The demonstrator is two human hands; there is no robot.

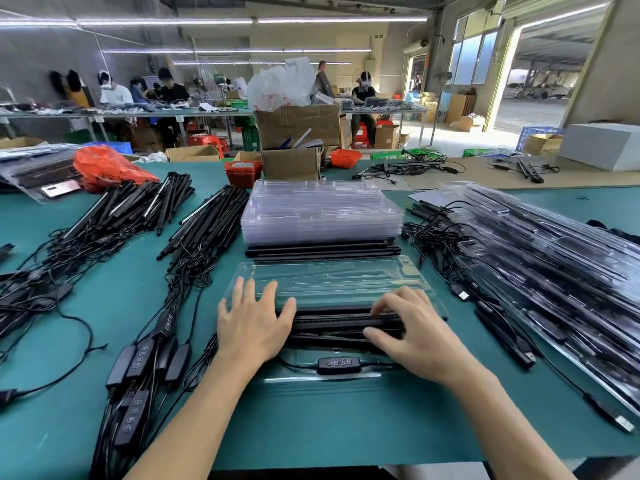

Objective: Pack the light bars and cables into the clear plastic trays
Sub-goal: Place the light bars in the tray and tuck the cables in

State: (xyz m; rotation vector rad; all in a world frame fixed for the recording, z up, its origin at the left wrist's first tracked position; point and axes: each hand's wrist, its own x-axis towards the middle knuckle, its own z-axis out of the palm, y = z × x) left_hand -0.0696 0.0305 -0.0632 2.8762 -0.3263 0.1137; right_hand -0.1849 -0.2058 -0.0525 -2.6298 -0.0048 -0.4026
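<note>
An open clear plastic tray (332, 285) lies on the green table before me, its lid half folded back. Black light bars (332, 323) lie in its near half, with a black inline controller and cable (334, 364) in the front channel. My left hand (252, 323) rests flat with spread fingers on the bars' left end and the tray. My right hand (412, 327) presses on the bars' right end, fingers bent over them. A stack of empty clear trays (322, 213) stands behind, with loose light bars (322, 251) in front of it.
Heaps of black light bars with tangled cables (194, 237) and controllers (145, 365) fill the left side. Packed trays (554, 271) are piled at the right, with loose cables (433, 230) beside them. Cardboard boxes (294, 133) and red bins (242, 171) stand behind. People work at far tables.
</note>
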